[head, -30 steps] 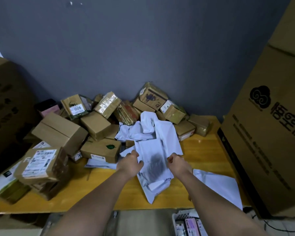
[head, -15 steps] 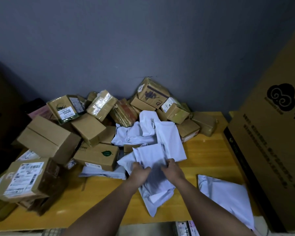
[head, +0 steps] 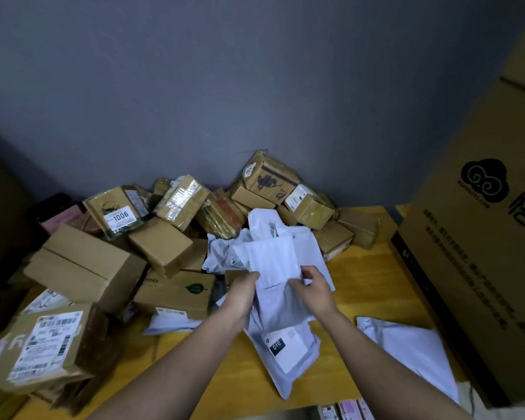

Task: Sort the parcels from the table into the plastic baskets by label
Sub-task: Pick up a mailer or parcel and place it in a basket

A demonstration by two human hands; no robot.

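- Two hands on one parcel: left hand (head: 242,294) and right hand (head: 317,291) both grip a white poly mailer (head: 278,286), fingers curled into its plastic from either side; neither hand is slack or empty.
- Step, as I judge it: pick-and-read. Mailer is being lifted off the wooden table (head: 364,268) so its label can be checked before binning.
- Mailer sits at the 6 o'clock edge of the parcel pile (head: 176,237), partly raised over more white bags.
- Look: thin, crumpled, floppy plastic, pale grey-white, folds at the grip; likely soft goods inside, will sag if held one-handed.
- A white label with a black patch reading about "010" (head: 285,345) shows low on the white plastic at 6 o'clock from the hands; cannot tell if it belongs to the held mailer or the bag under it.
- Next move calls for: confirm the label number, then carry toward the matching basket; only a sliver of one basket (head: 344,412) is visible at 6 o'clock, bottom edge.
- Another flat white mailer (head: 412,350) lies at 4 o'clock, apart from the hands.
- Box marked 1006 (head: 120,215) at 10 o'clock, untouched.
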